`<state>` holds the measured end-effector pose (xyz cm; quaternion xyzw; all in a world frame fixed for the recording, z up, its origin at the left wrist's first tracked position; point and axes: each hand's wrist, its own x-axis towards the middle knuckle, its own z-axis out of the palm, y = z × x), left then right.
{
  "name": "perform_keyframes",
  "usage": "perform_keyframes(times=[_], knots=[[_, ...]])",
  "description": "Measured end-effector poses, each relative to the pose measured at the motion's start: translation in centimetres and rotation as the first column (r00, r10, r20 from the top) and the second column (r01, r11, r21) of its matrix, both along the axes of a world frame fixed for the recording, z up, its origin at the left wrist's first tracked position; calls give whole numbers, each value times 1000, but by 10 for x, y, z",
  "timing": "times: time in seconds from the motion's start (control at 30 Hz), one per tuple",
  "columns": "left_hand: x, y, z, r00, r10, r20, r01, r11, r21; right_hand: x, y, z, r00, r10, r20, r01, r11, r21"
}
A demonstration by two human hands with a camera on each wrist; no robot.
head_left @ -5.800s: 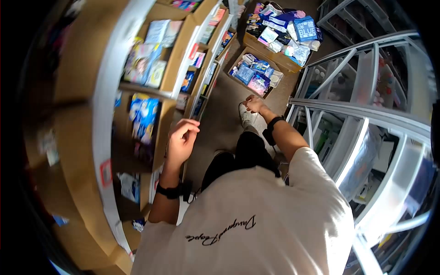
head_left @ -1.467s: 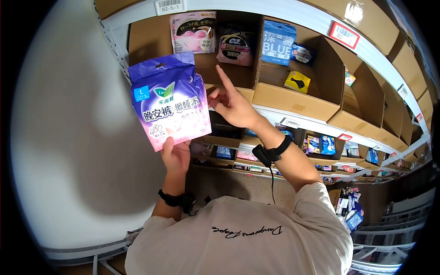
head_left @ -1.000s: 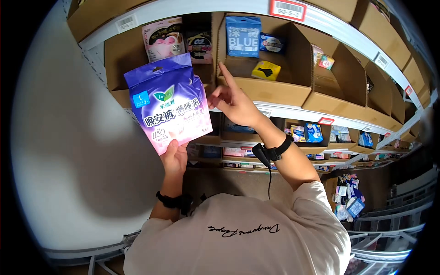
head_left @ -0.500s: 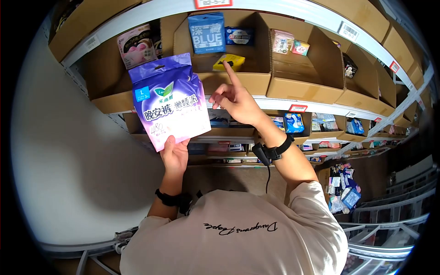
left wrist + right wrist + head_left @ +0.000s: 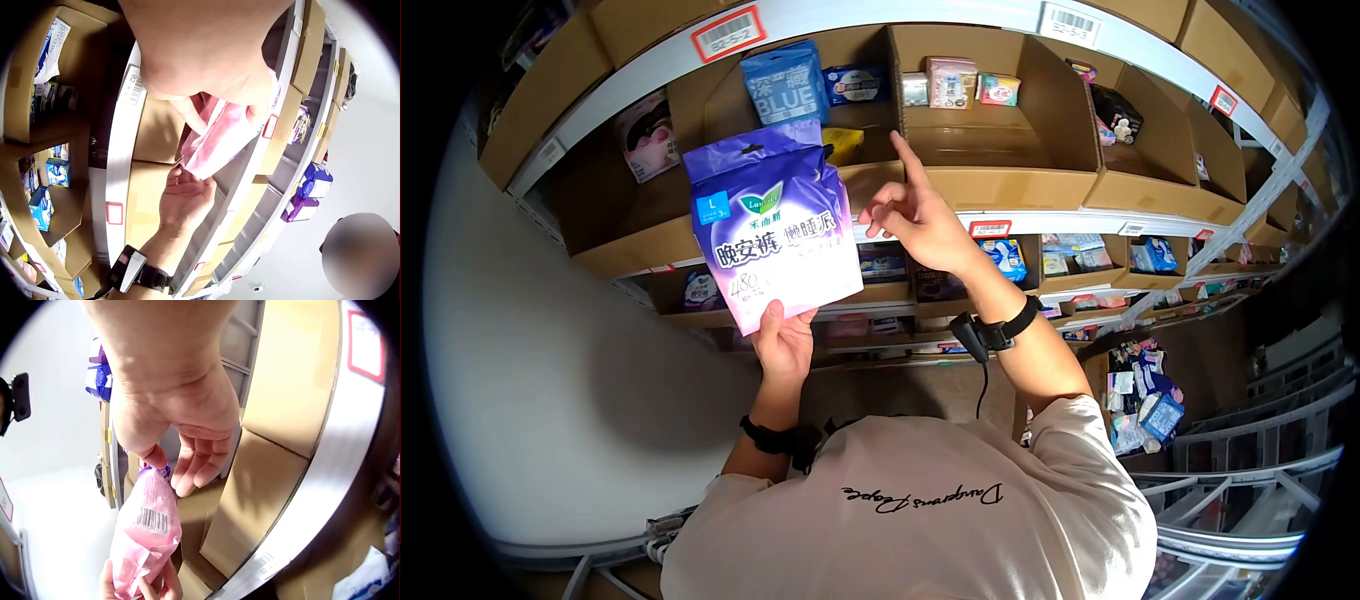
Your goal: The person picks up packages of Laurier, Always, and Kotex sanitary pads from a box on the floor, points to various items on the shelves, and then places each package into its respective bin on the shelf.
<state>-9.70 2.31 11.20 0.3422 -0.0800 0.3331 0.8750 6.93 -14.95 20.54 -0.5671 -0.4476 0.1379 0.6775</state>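
Observation:
A purple-to-pink pack of overnight sanitary pants [image 5: 775, 225] hangs upright in front of the shelves in the head view. My left hand [image 5: 782, 342] grips its lower edge, thumb across the front and the other fingers behind. Beside the pack's right edge is my right hand [image 5: 917, 222], index finger extended upward and the other fingers loosely bent. In the right wrist view, the right thumb and fingertips lie close to the pack's purple top, and its barcode side [image 5: 154, 520] shows. The left wrist view shows the pack's pink bottom [image 5: 215, 147] under the left hand.
Open cardboard bins stand on white shelving ahead. One holds a blue pack [image 5: 785, 85], a dark blue pack [image 5: 855, 84] and a yellow pack [image 5: 842, 145]. The bin beside it holds a pink box [image 5: 951, 82]. A filled carton [image 5: 1145, 395] stands on the floor right; a white wall [image 5: 530, 380] is left.
Both hands held nothing in the oldest frame; the left now grips the pack. Over the last second and a half, the view shifts rightward along the bins while the hands keep their pose.

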Motion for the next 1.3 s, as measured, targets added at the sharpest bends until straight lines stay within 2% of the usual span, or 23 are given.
perform_keyframes(times=[0.27, 0.47, 0.57, 0.7, 0.77, 0.83, 0.9, 1.07, 1.3], knots=[[29, -49, -1, 999, -39, -20, 40, 998, 49, 20, -65, -1, 996, -82, -21, 83, 996, 45], [50, -94, 0, 994, -112, -10, 111, 993, -39, 30, -113, 4, 991, -134, -26, 134, 991, 12], [56, -111, -1, 992, -123, 19, 123, 992, 35, 37, -127, 1, 986, -159, -44, 159, 987, 1], [64, -116, -2, 987, -162, 6, 162, 985, 53, 51, -128, -6, 984, -171, -52, 174, 983, 64], [69, -111, -2, 983, -186, -7, 186, 981, 54, 56, -124, -9, 981, -193, 11, 192, 979, 67], [74, -103, -4, 982, -189, 3, 188, 979, 75, 56, -119, -9, 979, -202, -25, 203, 977, 70], [79, -96, -4, 976, -216, -1, 216, 974, 70, 56, -114, -8, 976, -211, -57, 215, 974, 66], [98, -78, -3, 961, -277, 2, 277, 960, 51, 59, -98, -7, 964, -265, -13, 265, 964, -7], [112, -72, -5, 958, -283, -35, 285, 955, 78, 62, -92, -16, 942, -334, -40, 332, 942, -37]])
